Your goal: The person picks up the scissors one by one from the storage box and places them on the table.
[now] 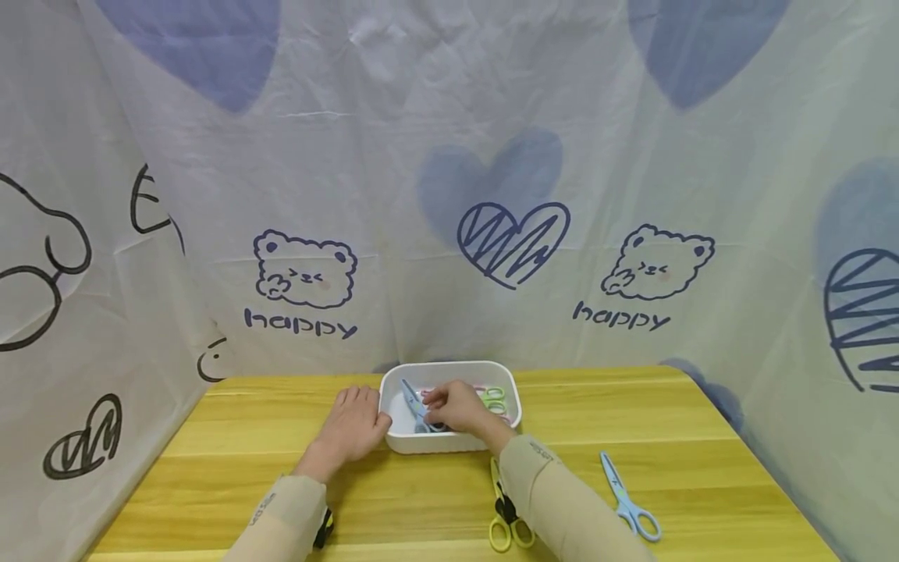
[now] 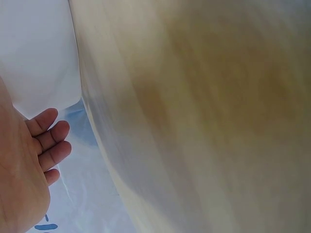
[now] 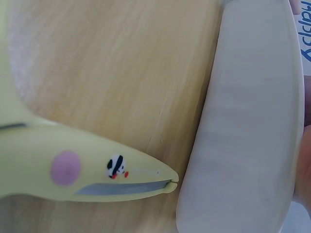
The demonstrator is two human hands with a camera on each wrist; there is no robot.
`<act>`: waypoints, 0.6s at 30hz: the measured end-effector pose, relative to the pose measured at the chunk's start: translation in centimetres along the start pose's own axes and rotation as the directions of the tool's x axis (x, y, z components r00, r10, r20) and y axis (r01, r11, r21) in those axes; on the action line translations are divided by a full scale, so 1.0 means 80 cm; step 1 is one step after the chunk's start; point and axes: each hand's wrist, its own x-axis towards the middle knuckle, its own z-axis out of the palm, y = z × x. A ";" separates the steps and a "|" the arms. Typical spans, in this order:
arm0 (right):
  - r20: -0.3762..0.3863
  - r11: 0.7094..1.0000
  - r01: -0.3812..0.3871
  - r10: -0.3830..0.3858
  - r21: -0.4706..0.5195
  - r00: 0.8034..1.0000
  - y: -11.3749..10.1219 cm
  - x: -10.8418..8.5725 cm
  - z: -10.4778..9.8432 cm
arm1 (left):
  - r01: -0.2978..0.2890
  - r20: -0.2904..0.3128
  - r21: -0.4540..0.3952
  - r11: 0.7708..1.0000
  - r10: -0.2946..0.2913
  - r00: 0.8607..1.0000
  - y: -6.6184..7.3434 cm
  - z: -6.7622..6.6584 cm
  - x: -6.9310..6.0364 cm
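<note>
A white bin [image 1: 438, 443] stands at the table's back edge. My left hand [image 1: 354, 421] rests beside its left wall, thumb by the wall; in the left wrist view the fingers [image 2: 54, 154] are relaxed beside the white bin [image 2: 41, 53]. Inside the bin, my right hand [image 1: 460, 407] has bent fingers at the handles of blue scissors [image 1: 413, 400]; whether it grips them is hidden. Green-handled scissors [image 1: 495, 394] and pink pieces lie behind that hand. The right wrist view shows the bin's outer wall [image 3: 238, 116], with part of the hand [image 3: 305, 170] beyond.
Yellow scissors [image 1: 501, 535] with a black part lie in front of the bin, large in the right wrist view [image 3: 87, 162]. Blue scissors [image 1: 635, 515] lie farther right. A black and yellow item [image 1: 325, 529] shows beside the left sleeve. A printed cloth [image 1: 421, 312] hangs behind the table.
</note>
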 end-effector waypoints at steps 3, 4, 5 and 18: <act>-0.030 0.998 0.009 -0.007 0.056 1.000 0.000 0.000 0.000 | -0.016 -0.021 -0.006 1.000 0.016 1.000 0.000 0.002 -0.001; -0.044 0.998 0.018 -0.016 0.067 0.999 0.000 -0.001 0.000 | -0.020 -0.027 -0.008 1.000 0.020 0.999 0.000 0.003 -0.001; -0.058 0.997 0.022 -0.017 0.078 0.998 0.000 -0.001 -0.001 | -0.024 -0.030 -0.007 1.000 0.023 0.999 0.000 0.004 -0.001; -0.219 0.979 0.045 0.000 0.197 0.976 -0.017 -0.008 -0.009 | -0.025 -0.041 0.010 1.000 0.025 0.999 -0.003 0.005 -0.001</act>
